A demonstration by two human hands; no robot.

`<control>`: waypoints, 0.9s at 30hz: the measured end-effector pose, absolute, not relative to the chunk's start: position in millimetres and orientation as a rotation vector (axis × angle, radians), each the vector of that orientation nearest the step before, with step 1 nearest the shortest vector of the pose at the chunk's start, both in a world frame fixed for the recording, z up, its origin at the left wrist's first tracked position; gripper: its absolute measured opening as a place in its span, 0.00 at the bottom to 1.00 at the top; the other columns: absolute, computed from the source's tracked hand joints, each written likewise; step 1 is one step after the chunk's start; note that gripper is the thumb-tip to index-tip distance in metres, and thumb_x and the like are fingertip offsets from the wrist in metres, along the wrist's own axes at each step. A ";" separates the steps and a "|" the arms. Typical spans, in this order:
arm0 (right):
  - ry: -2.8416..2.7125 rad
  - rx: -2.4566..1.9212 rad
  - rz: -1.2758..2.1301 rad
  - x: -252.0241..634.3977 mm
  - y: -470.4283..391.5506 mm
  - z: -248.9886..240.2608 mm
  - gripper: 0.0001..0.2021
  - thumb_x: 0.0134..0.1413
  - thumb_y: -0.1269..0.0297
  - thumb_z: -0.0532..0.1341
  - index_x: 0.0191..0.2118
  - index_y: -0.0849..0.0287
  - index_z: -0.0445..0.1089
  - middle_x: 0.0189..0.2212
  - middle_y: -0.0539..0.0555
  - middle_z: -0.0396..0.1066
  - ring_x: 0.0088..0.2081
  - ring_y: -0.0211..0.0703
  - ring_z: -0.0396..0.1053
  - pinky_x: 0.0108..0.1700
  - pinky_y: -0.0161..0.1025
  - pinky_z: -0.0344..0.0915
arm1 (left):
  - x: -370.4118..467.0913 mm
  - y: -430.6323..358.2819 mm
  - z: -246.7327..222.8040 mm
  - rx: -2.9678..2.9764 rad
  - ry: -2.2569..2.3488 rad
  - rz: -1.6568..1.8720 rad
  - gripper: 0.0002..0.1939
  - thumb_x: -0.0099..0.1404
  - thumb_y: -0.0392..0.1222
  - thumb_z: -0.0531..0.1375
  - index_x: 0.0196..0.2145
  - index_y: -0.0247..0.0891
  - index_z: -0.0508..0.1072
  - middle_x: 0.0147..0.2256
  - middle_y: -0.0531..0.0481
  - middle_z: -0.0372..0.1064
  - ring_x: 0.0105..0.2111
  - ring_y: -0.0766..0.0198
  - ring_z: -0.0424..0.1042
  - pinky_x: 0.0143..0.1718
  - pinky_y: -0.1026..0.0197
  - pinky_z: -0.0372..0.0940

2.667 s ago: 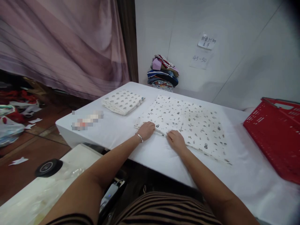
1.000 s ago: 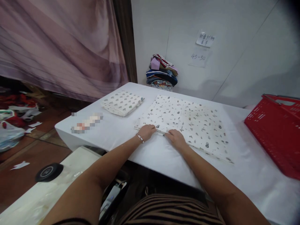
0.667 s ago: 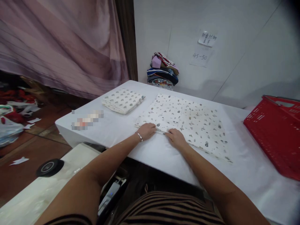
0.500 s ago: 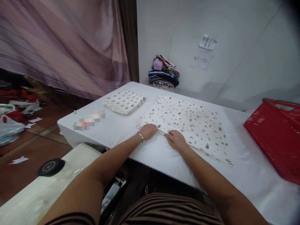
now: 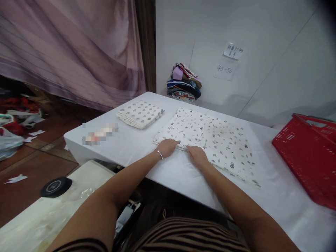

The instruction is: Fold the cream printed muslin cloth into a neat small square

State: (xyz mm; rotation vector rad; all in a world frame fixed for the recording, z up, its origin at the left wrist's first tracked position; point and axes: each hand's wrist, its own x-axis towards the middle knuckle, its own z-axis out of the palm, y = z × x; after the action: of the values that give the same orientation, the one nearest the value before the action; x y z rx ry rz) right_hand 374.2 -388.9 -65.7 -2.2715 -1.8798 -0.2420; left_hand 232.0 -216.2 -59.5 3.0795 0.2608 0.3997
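A white cloth (image 5: 210,134) with small grey and dark prints lies folded in layers on the white-covered table (image 5: 136,147). My left hand (image 5: 168,147), with a bracelet at the wrist, rests on the cloth's near edge, fingers stretched out over it. A short way to the right, my right hand (image 5: 197,155) touches the same edge with its fingers laid on top. Both thumbs are hard to make out. Left of this cloth sits a smaller folded cloth (image 5: 141,114) with grey heart-like prints.
A red plastic basket (image 5: 307,157) stands at the table's right end. Folded fabrics (image 5: 184,84) are stacked by the wall behind. At lower left, a round black object (image 5: 56,187) lies on a white surface. A pinkish curtain (image 5: 78,52) hangs at left.
My right hand's fingers, bent at the cloth's edge before, now lie over it. My left hand has shifted slightly right along the edge.
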 end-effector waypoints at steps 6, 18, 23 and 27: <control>-1.872 -2.343 -0.170 373.1 -389.7 -59.5 0.18 0.59 0.73 0.49 0.54 0.59 0.63 0.45 0.57 0.69 0.43 0.44 0.65 0.45 0.38 0.58 | 226.1 -206.3 -59.0 3.119 0.336 0.353 0.16 0.58 0.30 0.52 0.43 0.38 0.69 0.41 0.46 0.69 0.44 0.59 0.65 0.43 0.56 0.60; -1.849 -2.244 -0.286 381.8 -385.5 -62.0 0.16 0.60 0.72 0.49 0.51 0.59 0.66 0.45 0.57 0.69 0.45 0.44 0.63 0.46 0.39 0.58 | 222.2 -170.5 -40.1 3.142 0.429 0.597 0.13 0.64 0.33 0.50 0.41 0.41 0.72 0.41 0.47 0.70 0.42 0.60 0.66 0.40 0.57 0.59; -1.881 -2.258 -0.305 378.3 -384.4 -66.3 0.16 0.59 0.73 0.50 0.48 0.59 0.68 0.45 0.57 0.70 0.45 0.45 0.63 0.45 0.40 0.58 | 224.0 -162.4 -47.7 3.179 0.290 0.676 0.12 0.64 0.34 0.51 0.39 0.40 0.73 0.40 0.47 0.71 0.42 0.59 0.65 0.40 0.56 0.57; -1.979 -2.270 -0.236 370.3 -385.0 -68.1 0.15 0.58 0.74 0.51 0.47 0.59 0.69 0.45 0.56 0.70 0.44 0.45 0.63 0.45 0.39 0.58 | 211.6 -164.5 -64.5 3.197 0.218 0.520 0.11 0.62 0.32 0.53 0.36 0.40 0.74 0.37 0.48 0.71 0.40 0.61 0.66 0.41 0.56 0.57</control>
State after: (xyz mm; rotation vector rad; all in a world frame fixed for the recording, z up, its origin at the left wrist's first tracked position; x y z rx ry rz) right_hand 370.3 -385.0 -68.1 -2.2697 -1.9795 -0.2362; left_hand 211.6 -164.5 -64.5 3.1970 0.2175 0.5197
